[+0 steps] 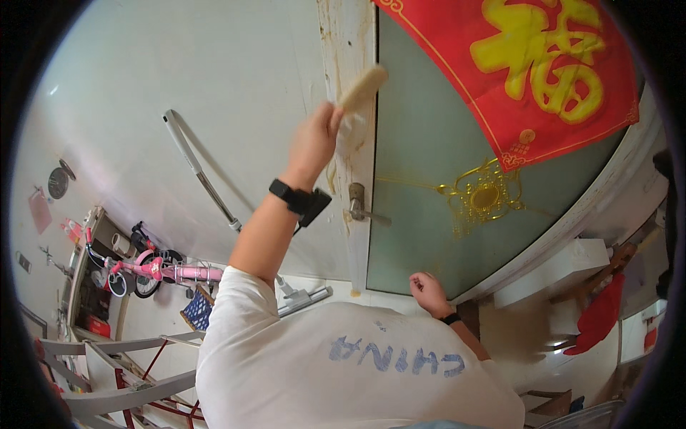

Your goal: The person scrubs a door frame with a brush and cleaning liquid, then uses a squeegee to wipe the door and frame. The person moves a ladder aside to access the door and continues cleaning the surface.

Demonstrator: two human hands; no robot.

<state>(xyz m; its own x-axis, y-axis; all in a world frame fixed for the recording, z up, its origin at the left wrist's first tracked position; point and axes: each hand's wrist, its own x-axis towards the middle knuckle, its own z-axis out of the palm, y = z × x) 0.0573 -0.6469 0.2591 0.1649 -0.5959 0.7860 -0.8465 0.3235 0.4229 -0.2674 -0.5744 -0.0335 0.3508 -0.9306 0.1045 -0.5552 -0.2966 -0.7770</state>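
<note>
A beige oblong pad (pixel 364 88), blurred and much like a sponge, is pinched in my left hand (pixel 313 142). That arm is raised, with the pad in front of the white door frame (pixel 353 161), which carries brown streaks and stains. Below the hand is a metal lever handle (pixel 356 204) on the frame. My right hand (pixel 429 292) hangs low near my shirt, fingers curled and nothing visible in them. It is in front of the lower part of the frosted glass door panel (pixel 412 230). Black bands circle both wrists; the left one carries a dark block.
A red paper decoration (pixel 514 69) and a gold ornament (pixel 485 197) are on the glass. A floor mop (pixel 201 179) leans at the white wall. Left are a pink bicycle (pixel 161 268) and a metal rack (pixel 134 391); right stands a white box (pixel 557 268).
</note>
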